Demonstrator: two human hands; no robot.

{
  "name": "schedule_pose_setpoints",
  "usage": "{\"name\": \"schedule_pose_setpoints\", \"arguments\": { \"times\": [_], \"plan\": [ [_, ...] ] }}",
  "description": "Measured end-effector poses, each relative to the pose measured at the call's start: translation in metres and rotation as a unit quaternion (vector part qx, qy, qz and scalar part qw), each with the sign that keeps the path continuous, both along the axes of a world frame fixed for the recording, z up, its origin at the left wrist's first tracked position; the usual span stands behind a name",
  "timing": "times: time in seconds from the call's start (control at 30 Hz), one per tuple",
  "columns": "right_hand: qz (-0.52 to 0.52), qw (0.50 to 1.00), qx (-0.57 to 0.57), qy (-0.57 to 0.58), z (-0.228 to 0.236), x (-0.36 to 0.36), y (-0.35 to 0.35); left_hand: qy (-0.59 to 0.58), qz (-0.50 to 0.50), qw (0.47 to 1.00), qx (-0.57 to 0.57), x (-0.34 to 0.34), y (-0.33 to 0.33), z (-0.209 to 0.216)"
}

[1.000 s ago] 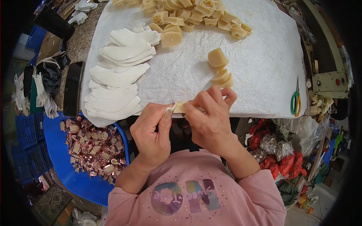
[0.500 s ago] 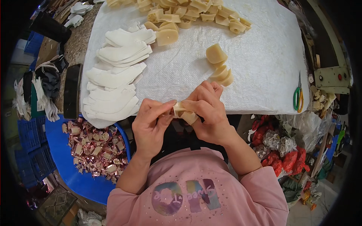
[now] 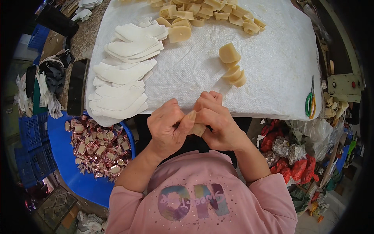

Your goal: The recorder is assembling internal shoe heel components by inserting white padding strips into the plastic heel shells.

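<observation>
A small cream-beige curved piece [image 3: 198, 129] is pinched between my two hands just off the table's near edge. My left hand [image 3: 167, 126] is closed with its thumb pressed on the piece. My right hand [image 3: 219, 121] grips the other side, its fingers curled; much of the piece is hidden by both hands. Beyond them, beige curved blocks [image 3: 229, 54] sit on the white woven sheet [image 3: 187, 70]. A larger heap of similar beige pieces [image 3: 194, 9] lies at the far edge. To the left, flat white curved cutouts [image 3: 126, 72] are spread in overlapping stacks.
Green-and-orange-handled scissors [image 3: 310, 104] lie at the sheet's right edge. A black phone [image 3: 78, 85] rests left of the sheet. Below it, a blue tub [image 3: 74, 177] holds shiny pinkish pieces [image 3: 101, 152]. Red and clear plastic bags [image 3: 299, 168] are piled at the lower right.
My left hand has moved right, closer to the right hand, and its fingers have curled in over the piece. Less of the piece shows now. The whole view has shifted slightly.
</observation>
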State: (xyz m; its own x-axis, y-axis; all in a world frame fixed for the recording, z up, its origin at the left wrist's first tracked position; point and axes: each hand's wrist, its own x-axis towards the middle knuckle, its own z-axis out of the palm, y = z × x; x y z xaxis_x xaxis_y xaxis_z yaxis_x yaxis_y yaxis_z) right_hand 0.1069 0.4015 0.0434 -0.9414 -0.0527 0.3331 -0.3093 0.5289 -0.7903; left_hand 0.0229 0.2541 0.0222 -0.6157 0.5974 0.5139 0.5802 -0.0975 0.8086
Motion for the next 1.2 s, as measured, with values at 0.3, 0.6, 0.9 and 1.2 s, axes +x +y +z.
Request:
{"name": "schedule_pose_setpoints", "arguments": {
  "times": [0.3, 0.6, 0.9, 1.2],
  "plan": [
    [-0.081, 0.988, 0.075, 0.111, 0.000, -0.005, -0.001, 0.105, 0.066, 0.992, -0.002, -0.009, -0.008, 0.007],
    [-0.153, 0.925, -0.343, -0.049, -0.021, 0.020, -0.021, 0.001, 0.036, 0.996, 0.082, -0.001, -0.009, 0.011],
    [-0.148, 0.818, -0.551, -0.073, -0.014, 0.036, -0.026, 0.089, -0.024, 0.995, 0.038, 0.008, -0.001, 0.008],
    [-0.191, 0.935, -0.263, -0.145, 0.006, 0.022, -0.030, 0.215, 0.033, 0.972, -0.084, 0.011, 0.001, 0.018]
  ]
}}
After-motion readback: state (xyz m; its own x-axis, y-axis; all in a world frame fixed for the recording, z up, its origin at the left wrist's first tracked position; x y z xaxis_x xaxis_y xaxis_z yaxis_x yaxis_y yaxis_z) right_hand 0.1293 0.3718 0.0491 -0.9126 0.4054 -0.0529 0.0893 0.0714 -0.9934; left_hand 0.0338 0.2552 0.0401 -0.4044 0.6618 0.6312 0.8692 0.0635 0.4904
